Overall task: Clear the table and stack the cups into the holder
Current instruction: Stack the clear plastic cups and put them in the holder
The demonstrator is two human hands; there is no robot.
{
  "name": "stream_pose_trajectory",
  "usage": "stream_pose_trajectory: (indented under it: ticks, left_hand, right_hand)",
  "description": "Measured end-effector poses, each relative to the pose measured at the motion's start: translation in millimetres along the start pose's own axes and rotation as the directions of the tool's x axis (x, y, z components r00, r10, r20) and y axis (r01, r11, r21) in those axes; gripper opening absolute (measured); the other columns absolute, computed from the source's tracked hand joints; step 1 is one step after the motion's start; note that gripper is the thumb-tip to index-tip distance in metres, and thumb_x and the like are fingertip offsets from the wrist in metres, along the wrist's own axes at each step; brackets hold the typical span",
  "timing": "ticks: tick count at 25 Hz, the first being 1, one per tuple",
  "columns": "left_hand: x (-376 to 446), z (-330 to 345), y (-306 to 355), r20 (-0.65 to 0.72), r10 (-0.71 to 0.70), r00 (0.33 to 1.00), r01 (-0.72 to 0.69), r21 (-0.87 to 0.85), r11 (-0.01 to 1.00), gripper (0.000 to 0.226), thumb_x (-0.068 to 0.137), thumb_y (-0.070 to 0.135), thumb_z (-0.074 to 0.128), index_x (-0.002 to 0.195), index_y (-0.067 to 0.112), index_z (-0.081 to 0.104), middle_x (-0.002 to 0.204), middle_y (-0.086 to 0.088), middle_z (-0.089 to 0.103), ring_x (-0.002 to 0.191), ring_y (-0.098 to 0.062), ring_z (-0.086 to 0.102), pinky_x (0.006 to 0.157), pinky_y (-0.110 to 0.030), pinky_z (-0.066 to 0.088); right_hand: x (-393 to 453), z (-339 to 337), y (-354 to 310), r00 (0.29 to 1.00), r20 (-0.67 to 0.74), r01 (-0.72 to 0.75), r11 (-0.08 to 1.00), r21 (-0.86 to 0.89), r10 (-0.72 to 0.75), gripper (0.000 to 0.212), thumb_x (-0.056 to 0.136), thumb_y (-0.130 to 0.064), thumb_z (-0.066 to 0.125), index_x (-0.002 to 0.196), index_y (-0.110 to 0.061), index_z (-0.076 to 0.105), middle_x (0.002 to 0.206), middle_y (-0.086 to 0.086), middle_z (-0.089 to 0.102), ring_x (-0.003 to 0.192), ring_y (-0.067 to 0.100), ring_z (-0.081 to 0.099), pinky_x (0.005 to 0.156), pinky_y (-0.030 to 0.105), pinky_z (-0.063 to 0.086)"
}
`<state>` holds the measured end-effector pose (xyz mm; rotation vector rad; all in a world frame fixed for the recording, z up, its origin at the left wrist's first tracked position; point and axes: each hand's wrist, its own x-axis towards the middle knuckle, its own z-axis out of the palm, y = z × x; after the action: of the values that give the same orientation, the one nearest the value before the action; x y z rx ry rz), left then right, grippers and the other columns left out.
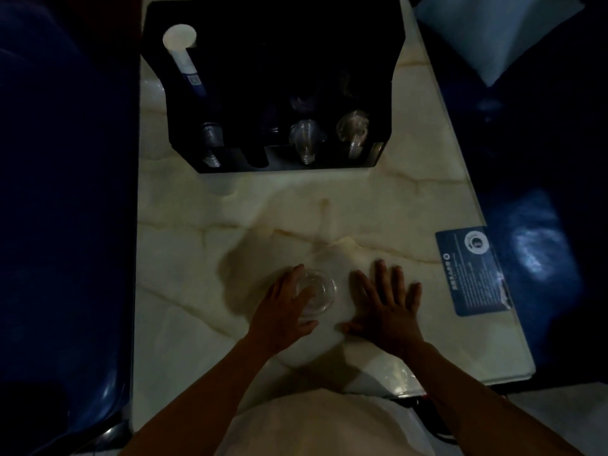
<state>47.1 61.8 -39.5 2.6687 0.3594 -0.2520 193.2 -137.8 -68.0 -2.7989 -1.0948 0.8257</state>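
Observation:
A clear plastic cup stands upright on the marble table near its front. My left hand is wrapped around the cup's left side, fingers curled on its rim. Flat on the table just right of the cup lies my right hand, fingers spread and holding nothing. At the far end stands a black holder with several slots. Clear cups lie stacked in two of its slots, and a white stack with a blue sleeve sits in its left slot.
A blue printed card is stuck on the table's right edge. Dark blue seats flank the table on the left and right. A pale cushion lies at the top right.

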Motion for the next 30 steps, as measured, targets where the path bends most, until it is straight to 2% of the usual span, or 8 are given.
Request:
stream_pose_trajectory:
  ticks: [2, 5, 9, 13, 18, 20, 23, 30]
  left_hand:
    - [3, -1, 2, 0.000, -0.026, 1.000, 0.026, 0.022, 0.999, 0.080, 0.066, 0.050, 0.077, 0.130, 0.030, 0.033, 0.149, -0.019, 0.041, 0.132, -0.039, 0.046, 0.098, -0.048, 0.049]
    - [7, -2, 3, 0.002, -0.044, 0.999, 0.044, 0.047, 0.998, 0.072, 0.063, 0.052, 0.077, 0.123, 0.032, 0.044, 0.140, -0.015, 0.051, 0.121, -0.036, 0.054, 0.087, -0.048, 0.054]
    - [12, 0, -2, 0.028, -0.010, 1.000, 0.007, 0.076, 0.997, 0.060, 0.070, 0.052, 0.070, 0.124, 0.031, 0.053, 0.137, -0.016, 0.052, 0.121, -0.036, 0.052, 0.095, -0.047, 0.049]
    - [14, -1, -5, 0.032, 0.009, 0.999, -0.012, 0.094, 0.996, 0.061, 0.071, 0.052, 0.062, 0.126, 0.026, 0.056, 0.136, -0.012, 0.050, 0.122, -0.032, 0.048, 0.099, -0.043, 0.043]
    - [17, -15, -8, -0.022, 0.041, 0.999, -0.042, -0.011, 0.999, 0.055, 0.061, 0.046, 0.071, 0.110, 0.022, 0.065, 0.120, -0.008, 0.059, 0.108, -0.028, 0.053, 0.093, -0.038, 0.045]
    - [20, -23, -14, 0.000, 0.020, 1.000, -0.020, -0.099, 0.995, 0.059, 0.058, 0.044, 0.075, 0.110, 0.019, 0.064, 0.119, -0.010, 0.058, 0.105, -0.030, 0.052, 0.092, -0.038, 0.045]
    - [20, -36, -32, 0.066, -0.002, 0.998, 0.014, -0.179, 0.984, 0.063, 0.058, 0.047, 0.078, 0.112, 0.021, 0.059, 0.123, -0.009, 0.053, 0.110, -0.029, 0.047, 0.094, -0.040, 0.044]
    - [12, -72, -87, 0.020, -0.047, 0.999, 0.050, -0.203, 0.978, 0.064, 0.058, 0.045, 0.081, 0.114, 0.023, 0.058, 0.125, -0.005, 0.052, 0.116, -0.026, 0.045, 0.097, -0.040, 0.046]
  right_hand:
    - [1, 0, 0, 1.000, 0.003, 0.003, 1.000, 0.005, -0.003, 0.113, 0.057, -0.101, 0.028, 0.148, -0.046, -0.011, 0.159, 0.001, -0.027, 0.142, 0.028, -0.032, 0.110, 0.061, -0.023]
    - [1, 0, 0, 1.000, 0.011, 0.012, 1.000, 0.024, -0.012, 0.114, 0.056, -0.100, 0.030, 0.147, -0.047, -0.015, 0.157, -0.001, -0.032, 0.141, 0.027, -0.035, 0.110, 0.063, -0.022]
    - [0, -2, 0, 1.000, 0.014, 0.027, 0.999, 0.044, -0.027, 0.114, 0.056, -0.100, 0.030, 0.145, -0.049, -0.017, 0.155, -0.002, -0.035, 0.141, 0.027, -0.036, 0.111, 0.064, -0.019]
    - [-1, -5, -1, 0.999, 0.014, 0.028, 0.998, 0.058, -0.029, 0.114, 0.055, -0.100, 0.031, 0.144, -0.050, -0.018, 0.156, -0.002, -0.034, 0.139, 0.025, -0.039, 0.111, 0.064, -0.019]
    - [-4, -10, -5, 1.000, -0.013, 0.028, 0.997, 0.077, -0.028, 0.115, 0.055, -0.099, 0.035, 0.146, -0.050, -0.015, 0.158, -0.001, -0.029, 0.142, 0.026, -0.034, 0.112, 0.061, -0.020]
    - [-6, -12, -9, 0.998, -0.046, 0.048, 0.999, 0.012, -0.047, 0.113, 0.059, -0.098, 0.032, 0.149, -0.044, -0.011, 0.160, 0.002, -0.023, 0.144, 0.030, -0.028, 0.113, 0.062, -0.017]
    - [1, -15, -24, 0.992, -0.075, 0.101, 0.992, -0.069, -0.106, 0.105, 0.067, -0.094, 0.028, 0.151, -0.040, -0.005, 0.161, 0.007, -0.017, 0.146, 0.032, -0.023, 0.114, 0.064, -0.013]
    - [65, -23, -85, 0.963, -0.124, 0.227, 0.967, -0.115, -0.241, 0.093, 0.076, -0.084, 0.033, 0.150, -0.043, -0.006, 0.163, 0.005, -0.010, 0.147, 0.034, -0.016, 0.115, 0.066, -0.006]
